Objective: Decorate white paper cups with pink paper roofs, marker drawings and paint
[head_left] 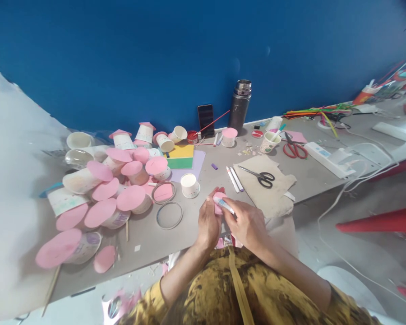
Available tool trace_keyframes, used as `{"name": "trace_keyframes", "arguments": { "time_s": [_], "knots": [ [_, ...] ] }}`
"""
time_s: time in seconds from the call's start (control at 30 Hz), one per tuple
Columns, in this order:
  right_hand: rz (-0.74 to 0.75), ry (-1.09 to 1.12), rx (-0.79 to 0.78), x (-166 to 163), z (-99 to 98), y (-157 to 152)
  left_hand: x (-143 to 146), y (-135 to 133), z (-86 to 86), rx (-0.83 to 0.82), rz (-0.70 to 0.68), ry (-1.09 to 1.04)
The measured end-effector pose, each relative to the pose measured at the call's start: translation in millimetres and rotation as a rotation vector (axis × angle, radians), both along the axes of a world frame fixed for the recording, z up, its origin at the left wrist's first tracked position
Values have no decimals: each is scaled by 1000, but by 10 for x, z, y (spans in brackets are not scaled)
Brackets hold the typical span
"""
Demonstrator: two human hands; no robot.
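My left hand (208, 222) is closed around a small pink paper piece (218, 198), holding it upright just above the table's front edge. My right hand (248, 223) pinches a small white glue tube (223, 204) and presses its tip against that pink piece. Both hands hover in front of my chest. A white paper cup (190, 185) stands just beyond my left hand, and two ring-shaped cup rims (169, 215) lie to its left.
Many paper cups with pink round lids (115, 198) are heaped at the left. Black scissors (261, 176) lie on a beige cloth (274, 198), red scissors (294, 148) farther right. A steel flask (240, 104), a phone (205, 118), coloured paper (181, 155) and markers (234, 179) sit behind.
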State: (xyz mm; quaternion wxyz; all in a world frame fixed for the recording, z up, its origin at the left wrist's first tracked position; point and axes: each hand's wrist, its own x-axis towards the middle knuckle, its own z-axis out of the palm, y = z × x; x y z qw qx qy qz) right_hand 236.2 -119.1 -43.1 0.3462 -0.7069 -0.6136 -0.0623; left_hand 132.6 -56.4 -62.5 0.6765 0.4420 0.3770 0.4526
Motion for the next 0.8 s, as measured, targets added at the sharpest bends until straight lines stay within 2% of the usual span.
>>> {"name": "trace_keyframes", "arguments": {
  "time_s": [0.17, 0.27, 0.4, 0.57, 0.63, 0.8],
  "knots": [
    [45, 402, -110, 73, 26, -19, 42, -6, -8, -149, 18, -217],
    [43, 510, -139, 102, 44, -53, 52, 23, -1, -202, 9, -264],
    [-8, 418, -95, 98, 36, -57, 40, 6, 29, -182, 2, -249],
    [-59, 268, -44, 95, -1, -39, -7, -54, 66, -88, -25, -89],
    [-21, 199, -11, 112, -8, -44, -24, -30, 68, -127, -31, -124],
    [168, 35, 11, 164, -9, -68, -83, 165, 89, -340, -86, -315]
  ]
}}
